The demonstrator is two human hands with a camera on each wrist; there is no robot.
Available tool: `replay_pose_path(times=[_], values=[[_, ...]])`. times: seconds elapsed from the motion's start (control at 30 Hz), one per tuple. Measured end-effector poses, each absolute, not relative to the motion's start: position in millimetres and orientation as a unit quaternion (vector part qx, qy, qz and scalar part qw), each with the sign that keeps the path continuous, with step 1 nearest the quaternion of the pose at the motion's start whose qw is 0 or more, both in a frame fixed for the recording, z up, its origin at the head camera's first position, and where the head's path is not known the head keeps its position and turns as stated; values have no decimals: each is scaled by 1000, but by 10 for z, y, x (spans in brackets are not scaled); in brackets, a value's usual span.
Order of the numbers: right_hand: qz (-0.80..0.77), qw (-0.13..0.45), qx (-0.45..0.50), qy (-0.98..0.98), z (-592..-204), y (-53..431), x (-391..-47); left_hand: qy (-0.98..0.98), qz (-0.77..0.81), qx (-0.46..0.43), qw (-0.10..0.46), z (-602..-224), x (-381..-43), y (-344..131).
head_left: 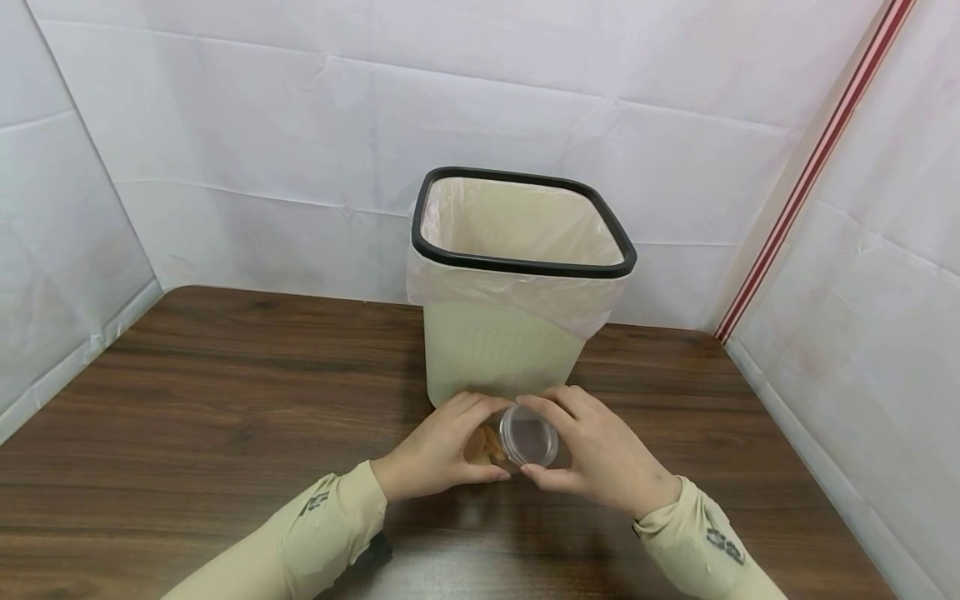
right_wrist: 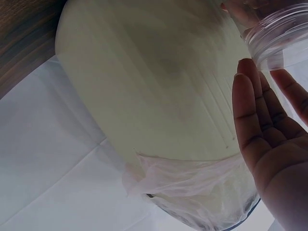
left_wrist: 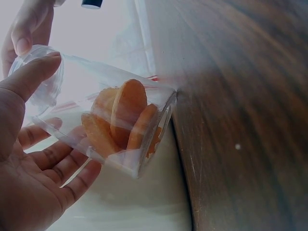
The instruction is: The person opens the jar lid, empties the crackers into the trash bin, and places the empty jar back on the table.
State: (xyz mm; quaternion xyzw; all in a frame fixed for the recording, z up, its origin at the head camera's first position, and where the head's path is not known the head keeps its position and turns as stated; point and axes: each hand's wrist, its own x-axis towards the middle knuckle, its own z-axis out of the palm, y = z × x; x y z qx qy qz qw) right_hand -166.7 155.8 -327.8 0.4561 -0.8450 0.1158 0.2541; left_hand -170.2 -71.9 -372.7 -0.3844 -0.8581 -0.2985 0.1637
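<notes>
A clear plastic jar with several orange-brown round biscuits in its bottom leans tilted, the lower edge of its base at the table. My left hand grips the jar from the side, thumb on one side and fingers on the other. At the jar's top is a clear round lid, which my right hand holds by its rim between thumb and fingers. In the right wrist view the ridged lid is at the upper right, above the right hand's fingers.
Just behind the hands stands a pale green bin with a black rim and a thin translucent liner bag folded over its edge. The dark wooden table meets white sheeted walls at the back and sides.
</notes>
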Motion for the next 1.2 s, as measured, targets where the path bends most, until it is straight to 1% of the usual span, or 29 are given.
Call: replay_pose_path(times=[0.83,1.2], values=[[126,238,477,-836,-3269,1599,-1676,-860,-300,-383,153,-3718,-1691,-724],[119,246,475,-836,-3265,1598,-1672,-860,-300,-383,151,-3716,-1690,-722]])
